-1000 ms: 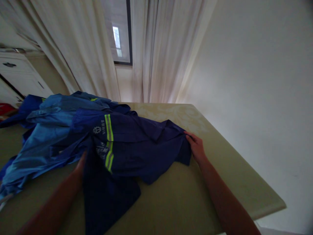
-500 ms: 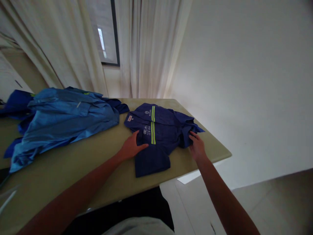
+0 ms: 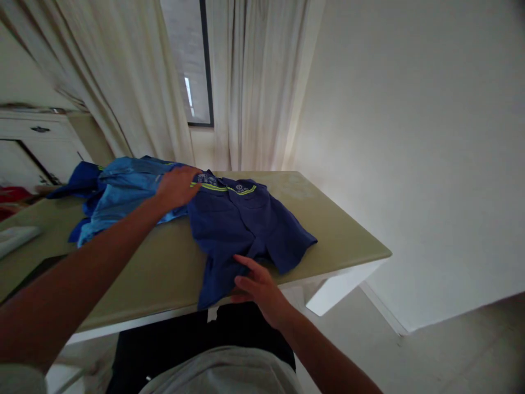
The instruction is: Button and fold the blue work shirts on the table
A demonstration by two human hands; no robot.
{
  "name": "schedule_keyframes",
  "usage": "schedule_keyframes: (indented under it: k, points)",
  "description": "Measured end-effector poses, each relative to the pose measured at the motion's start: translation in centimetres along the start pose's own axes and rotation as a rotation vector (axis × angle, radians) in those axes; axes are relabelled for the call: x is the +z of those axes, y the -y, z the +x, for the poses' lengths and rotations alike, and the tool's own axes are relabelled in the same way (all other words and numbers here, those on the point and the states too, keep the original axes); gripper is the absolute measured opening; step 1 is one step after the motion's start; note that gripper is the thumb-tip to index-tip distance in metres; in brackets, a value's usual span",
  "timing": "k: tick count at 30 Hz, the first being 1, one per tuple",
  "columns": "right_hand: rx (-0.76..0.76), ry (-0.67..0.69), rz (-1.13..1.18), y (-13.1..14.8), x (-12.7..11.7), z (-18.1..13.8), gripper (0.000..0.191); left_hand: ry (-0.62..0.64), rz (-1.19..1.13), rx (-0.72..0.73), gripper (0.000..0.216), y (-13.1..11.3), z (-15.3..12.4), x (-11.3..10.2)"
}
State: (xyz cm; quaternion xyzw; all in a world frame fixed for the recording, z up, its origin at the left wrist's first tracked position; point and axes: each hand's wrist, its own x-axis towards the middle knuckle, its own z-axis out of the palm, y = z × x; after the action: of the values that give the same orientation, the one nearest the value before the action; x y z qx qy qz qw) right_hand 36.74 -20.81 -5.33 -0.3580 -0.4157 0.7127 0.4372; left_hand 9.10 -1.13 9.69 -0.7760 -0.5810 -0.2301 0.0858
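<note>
A navy work shirt (image 3: 229, 219) lies front up on the table, its collar toward the far side and its hem toward me. Yellow-green reflective strips and white print cross its chest. My left hand (image 3: 178, 189) rests at the shirt's left shoulder, beside the chest strip, thumb and forefinger apart; its other fingers are partly hidden. Close to the table's front edge, my right hand (image 3: 260, 284) touches the lower part of the shirt with its fingers spread. Part of the shirt's near left corner reaches the table edge.
Left of the shirt lies a lighter blue garment (image 3: 123, 186) with darker blue cloth around it. The olive-topped table (image 3: 328, 219) ends near a white wall (image 3: 410, 137). Curtains (image 3: 262, 82) hang behind. A dark flat object (image 3: 36, 273) lies at the left.
The navy shirt has turned so its collar, formerly at left, points away, and its lower part is spread toward me. My left hand moved up and left; my right hand moved left and nearer.
</note>
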Motion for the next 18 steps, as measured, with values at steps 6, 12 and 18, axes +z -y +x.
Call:
schedule_keyframes:
  k: [6,12,18]
  points:
    - [0.068,0.349,-0.258,-1.9,1.7,-1.7,0.083,0.181,-0.064,-0.021,0.065,-0.6,-14.3,8.9]
    - [-0.465,-0.063,-0.994,4.7,-5.7,-2.9,0.049,0.314,-0.052,-0.066,0.063,3.2,-19.4,9.0]
    - [-0.553,-0.113,-1.602,4.7,-12.5,-2.0,0.062,0.272,-0.195,0.054,0.061,-0.7,-21.5,6.2]
